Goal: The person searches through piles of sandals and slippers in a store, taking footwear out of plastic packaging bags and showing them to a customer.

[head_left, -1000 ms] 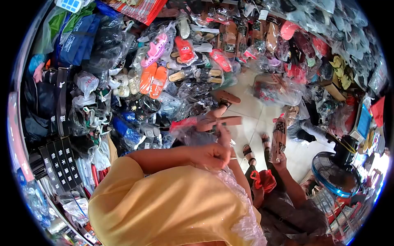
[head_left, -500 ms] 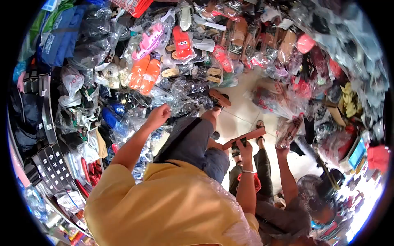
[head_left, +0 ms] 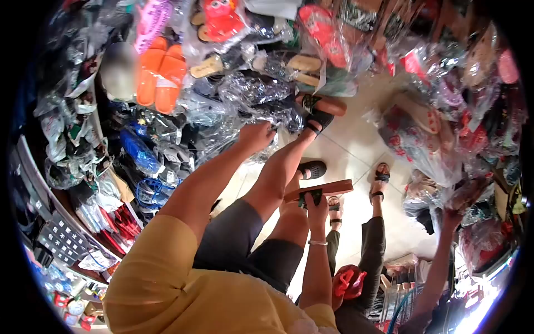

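My right hand [head_left: 316,209], a pale bracelet at its wrist, grips a slipper [head_left: 325,190] with a brown sole and dark patterned strap, turned side-on. Over the bagged footwear, my left hand [head_left: 257,137] is closed, its fingertips mostly hidden; whether it holds something small I cannot make out. Beyond it is a similar brown-soled slipper [head_left: 329,105], by the black strapped shoe [head_left: 320,119] on my raised foot. Clear plastic wraps the dark shoes [head_left: 256,89] near my left hand.
Another person's hand [head_left: 451,216] holds a plastic-wrapped item [head_left: 470,192] at right; their sandalled feet [head_left: 381,172] stand on the tiled floor [head_left: 347,147]. Orange slippers [head_left: 160,75], a blue wrapped shoe [head_left: 139,149] and heaps of bagged footwear surround us. A red bag [head_left: 349,282] hangs near the right arm.
The view has shifted and come closer to the floor. My left hand has reached forward and right, nearer my raised foot. My right hand keeps the slipper. The other person's hand appears farther right.
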{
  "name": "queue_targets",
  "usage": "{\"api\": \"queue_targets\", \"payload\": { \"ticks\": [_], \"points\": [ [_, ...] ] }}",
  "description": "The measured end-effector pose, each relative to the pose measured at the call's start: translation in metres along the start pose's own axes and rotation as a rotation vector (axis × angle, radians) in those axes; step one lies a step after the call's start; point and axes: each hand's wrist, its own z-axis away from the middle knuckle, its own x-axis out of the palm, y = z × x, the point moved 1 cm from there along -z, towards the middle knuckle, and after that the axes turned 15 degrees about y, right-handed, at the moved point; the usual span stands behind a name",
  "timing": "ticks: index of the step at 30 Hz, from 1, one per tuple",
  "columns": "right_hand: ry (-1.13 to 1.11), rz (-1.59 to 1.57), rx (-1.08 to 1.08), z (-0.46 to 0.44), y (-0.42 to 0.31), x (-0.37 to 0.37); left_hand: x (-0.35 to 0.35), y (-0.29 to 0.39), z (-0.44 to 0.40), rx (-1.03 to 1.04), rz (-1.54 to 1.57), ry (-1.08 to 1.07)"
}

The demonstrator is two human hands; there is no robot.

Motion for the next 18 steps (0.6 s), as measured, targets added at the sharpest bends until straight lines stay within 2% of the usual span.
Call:
{"api": "queue_targets", "payload": {
  "ticks": [1, 3, 7, 9, 10, 12, 13, 15, 17, 18],
  "points": [
    [0.013, -0.023, 0.017, -0.003, 0.009, 0.005, 0.024, 0.004, -0.017, -0.061, 0.009, -0.083],
    [0.027, -0.082, 0.113, -0.012, 0.022, 0.013, 0.070, 0.011, -0.048, -0.104, 0.054, -0.037],
    [0.026, -0.172, 0.159, -0.028, 0.062, 0.023, 0.135, 0.030, -0.106, -0.100, 0.182, -0.013],
    [0.058, -0.168, 0.113, -0.038, 0.067, 0.027, 0.158, 0.039, -0.125, -0.095, 0.212, 0.000],
    [0.062, -0.142, 0.032, -0.044, 0.068, 0.028, 0.168, 0.042, -0.134, -0.186, 0.262, 0.001],
    [0.028, -0.099, 0.049, -0.056, 0.059, 0.024, 0.170, 0.058, -0.149, -0.397, 0.401, -0.023],
    [0.000, -0.054, 0.062, -0.061, 0.058, 0.025, 0.204, 0.048, -0.159, -0.402, 0.396, -0.018],
    [-0.014, -0.002, 0.047, -0.071, 0.056, 0.026, 0.286, 0.012, -0.188, -0.224, 0.781, 0.172],
    [-0.035, -0.073, 0.039, -0.076, 0.048, 0.026, 0.292, 0.022, -0.191, -0.340, 0.980, 0.227],
    [-0.042, -0.063, 0.005, -0.079, 0.048, 0.026, 0.298, 0.021, -0.193, -0.401, 0.734, 0.247]
  ]
}}
